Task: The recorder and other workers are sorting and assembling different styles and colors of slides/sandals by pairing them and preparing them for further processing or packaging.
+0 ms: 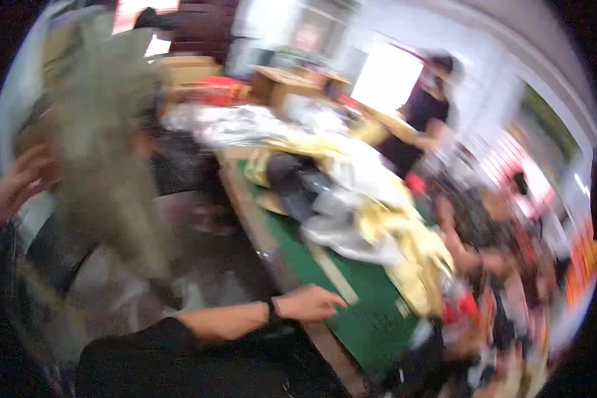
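From the lower left my left arm, in a black sleeve with a dark band at the wrist, reaches across to the right. My left hand (pixel 310 304) is over the wooden edge of a green-topped table (pixel 371 331); its fingers point right, apparently with nothing in them. A pale strip (pixel 335 275) lies on the green top just beyond the fingertips. Farther along is a heap of pale yellow cloth (pixel 411 265) with white plastic (pixel 348 242) and a black item (pixel 292 182). My right hand does not show. The picture is smeared by motion.
At the left a large olive cloth or garment (pixel 106 139) blurs past, another person's hand (pixel 23 182) beside it. Clear plastic bags (pixel 245 126), a red bag (pixel 220 91) and a cardboard box (pixel 282 86) crowd the far end. A person (pixel 424 113) in black stands behind the table.
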Demonstrator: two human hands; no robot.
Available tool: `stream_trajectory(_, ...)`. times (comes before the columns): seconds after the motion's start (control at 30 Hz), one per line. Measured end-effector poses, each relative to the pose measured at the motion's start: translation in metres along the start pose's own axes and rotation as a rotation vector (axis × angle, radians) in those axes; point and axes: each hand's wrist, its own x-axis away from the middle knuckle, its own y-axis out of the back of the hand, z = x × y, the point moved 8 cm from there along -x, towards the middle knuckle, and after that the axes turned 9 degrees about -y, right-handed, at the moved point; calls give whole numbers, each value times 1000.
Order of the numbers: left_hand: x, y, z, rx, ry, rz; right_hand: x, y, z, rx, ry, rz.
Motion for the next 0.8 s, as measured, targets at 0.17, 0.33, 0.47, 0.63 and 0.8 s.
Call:
stream_trajectory(0.17, -12, -25, 14, 221, -206, -114, -122, -329, 250, -407, 319, 364)
stream_trajectory(0.33, -5, -5, 25, 259, -158, -275, -112, -386, 284, -556, 295, 435)
stream_trajectory(0.47, -11, -33, 36, 324, 37, 46, -115, -346, 253, -588, 226, 382)
stream_trajectory(0.63, -3, -8, 12, 258, -174, -284, -94, -287, 203, -631, 120, 293)
stream_trajectory(0.8, -3, -13, 14, 262, -102, -253, -52, -224, 183, -673, 24, 203)
